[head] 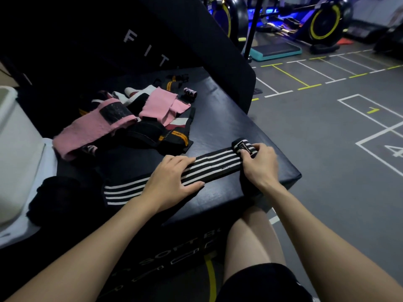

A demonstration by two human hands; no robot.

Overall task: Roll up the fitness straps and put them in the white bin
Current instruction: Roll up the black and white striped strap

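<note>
Right hand (259, 164) curls over the rolled end of the striped strap (218, 163), pinching it near the box's (229, 118) right corner. I see my left hand (172, 177) pressed flat, fingers straight, on the strap's middle along the near edge.

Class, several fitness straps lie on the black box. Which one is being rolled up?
The black strap with white stripes, nearest the person; the right hand grips its rolled end.

black soft box (229, 118) underneath; teal step platform (275, 50) on lined floor (327, 127); exercise bikes (325, 22) behind
</note>
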